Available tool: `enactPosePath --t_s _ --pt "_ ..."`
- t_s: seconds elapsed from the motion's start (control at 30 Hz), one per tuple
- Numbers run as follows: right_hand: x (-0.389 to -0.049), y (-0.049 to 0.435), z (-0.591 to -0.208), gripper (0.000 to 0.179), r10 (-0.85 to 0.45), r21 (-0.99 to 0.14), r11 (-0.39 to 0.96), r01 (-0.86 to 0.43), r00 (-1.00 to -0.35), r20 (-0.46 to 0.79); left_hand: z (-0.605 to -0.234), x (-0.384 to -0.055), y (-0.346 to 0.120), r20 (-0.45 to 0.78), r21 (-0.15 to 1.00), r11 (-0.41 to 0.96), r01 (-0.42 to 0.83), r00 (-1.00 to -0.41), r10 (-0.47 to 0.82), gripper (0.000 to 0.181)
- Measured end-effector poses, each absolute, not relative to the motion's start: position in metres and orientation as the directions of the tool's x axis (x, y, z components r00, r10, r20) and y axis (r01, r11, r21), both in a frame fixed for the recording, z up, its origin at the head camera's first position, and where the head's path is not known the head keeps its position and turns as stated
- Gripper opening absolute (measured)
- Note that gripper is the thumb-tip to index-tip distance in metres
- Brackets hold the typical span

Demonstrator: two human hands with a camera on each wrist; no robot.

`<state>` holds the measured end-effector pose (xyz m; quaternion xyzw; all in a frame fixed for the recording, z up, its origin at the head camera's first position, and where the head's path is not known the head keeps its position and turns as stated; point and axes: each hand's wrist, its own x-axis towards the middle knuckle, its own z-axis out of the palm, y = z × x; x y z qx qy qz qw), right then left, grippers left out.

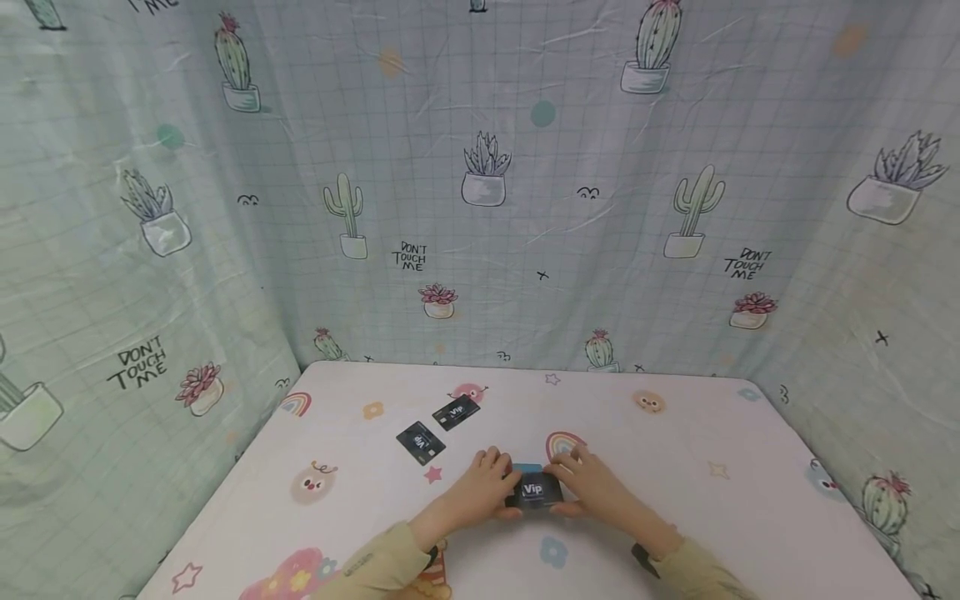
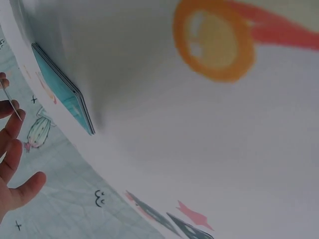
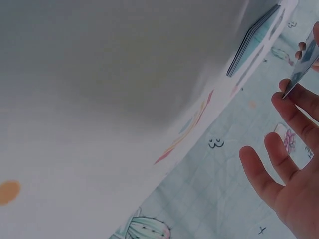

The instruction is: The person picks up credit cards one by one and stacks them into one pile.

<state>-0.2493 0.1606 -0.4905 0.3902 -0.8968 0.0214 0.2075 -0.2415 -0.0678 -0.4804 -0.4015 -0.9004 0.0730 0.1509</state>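
Observation:
A black card [image 1: 534, 490] printed "Vip" is held level between both hands, raised over the table. My left hand [image 1: 480, 490] pinches its left end, thumb at the near side and fingers at the far side. On the right end, my right hand [image 1: 596, 490] pinches it the same way; in the right wrist view the card [image 3: 300, 67] appears edge-on at the fingertips. Beneath and just beyond it lies a small stack of cards [image 2: 62, 89] with a light blue top. From the head, only a blue strip of that stack shows behind the held card.
Two more black "Vip" cards, a nearer one [image 1: 421, 442] and a farther one [image 1: 456, 412], lie face up left of the hands. The pale table [image 1: 750, 533] has printed cartoon figures. A patterned curtain [image 1: 525, 250] encloses its back and sides.

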Motion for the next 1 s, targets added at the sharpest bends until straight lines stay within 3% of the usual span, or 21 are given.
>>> enactPosePath --t_s 0.37,1.0 --pt "-0.256 0.148 -0.495 0.052 -0.675 0.113 0.723 -0.682 -0.662 0.327 -0.483 -0.251 -0.08 0.211 -0.214 0.665 0.716 -0.631 0.747 0.051" --pt "-0.267 0.14 -0.504 0.051 -0.653 0.114 0.747 -0.655 -0.691 0.309 -0.495 -0.271 -0.086 0.22 -0.204 0.66 0.723 -0.624 0.75 0.05"
